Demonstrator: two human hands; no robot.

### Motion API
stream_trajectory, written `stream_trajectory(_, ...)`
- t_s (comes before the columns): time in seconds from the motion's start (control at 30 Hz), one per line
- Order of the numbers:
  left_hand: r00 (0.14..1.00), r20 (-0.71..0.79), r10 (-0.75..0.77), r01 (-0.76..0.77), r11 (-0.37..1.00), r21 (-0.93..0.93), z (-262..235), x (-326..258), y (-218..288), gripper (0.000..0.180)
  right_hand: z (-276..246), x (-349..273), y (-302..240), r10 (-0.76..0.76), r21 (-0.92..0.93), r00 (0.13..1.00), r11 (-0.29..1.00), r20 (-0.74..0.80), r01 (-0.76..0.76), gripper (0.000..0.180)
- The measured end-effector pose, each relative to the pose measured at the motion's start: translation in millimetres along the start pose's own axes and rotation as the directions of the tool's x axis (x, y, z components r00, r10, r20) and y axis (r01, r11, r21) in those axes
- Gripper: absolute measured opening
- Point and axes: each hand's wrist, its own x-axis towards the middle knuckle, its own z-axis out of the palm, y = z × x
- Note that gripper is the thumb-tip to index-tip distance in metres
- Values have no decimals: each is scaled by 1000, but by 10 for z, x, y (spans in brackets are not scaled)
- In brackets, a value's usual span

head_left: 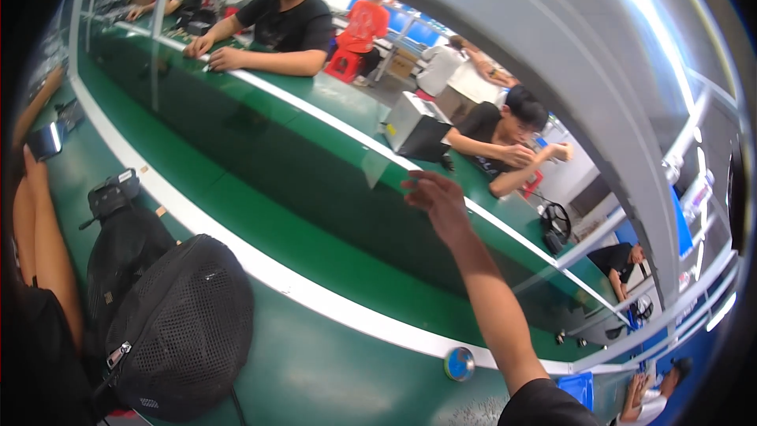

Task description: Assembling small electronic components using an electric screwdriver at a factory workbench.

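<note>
My right hand [438, 199] reaches out over the green conveyor belt [260, 181], close to its far white rail. Its fingers are loosely bent and slightly apart, and I see nothing between them. Just left of the fingertips is a small translucent piece [375, 169] that looks like a clear plastic bag or film. A gap shows between it and the hand; whether it rests on anything I cannot tell. My left hand is out of view.
A black mesh bag [185, 323] and a black device [113, 193] lie on the near table, with a small round tin [459, 364] farther right. Beyond the belt stands a white-and-black box [416, 126]. Co-workers sit across and at the left; grey frame posts [163, 12] rise beside the belt.
</note>
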Motion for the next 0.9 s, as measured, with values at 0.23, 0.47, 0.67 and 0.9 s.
stream_trajectory(0.23,995,78,66,-60,996,-72,-22,206,39,14,-486,-1317,-417,148,146,986,980,-76,-136,29)
stream_trajectory(0.47,997,81,1,0,1000,-6,149,80,-100,20,-812,-2362,-572,199,-73,977,976,-74,-204,19)
stream_trajectory(0.67,988,146,48,-55,997,48,227,38,-215,20,-797,-2950,-493,5,-483,996,874,-90,-48,11)
stream_trajectory(0.9,987,155,50,-69,991,118,240,-20,-186,18,-605,-2973,-291,-213,-745,957,602,198,288,15)
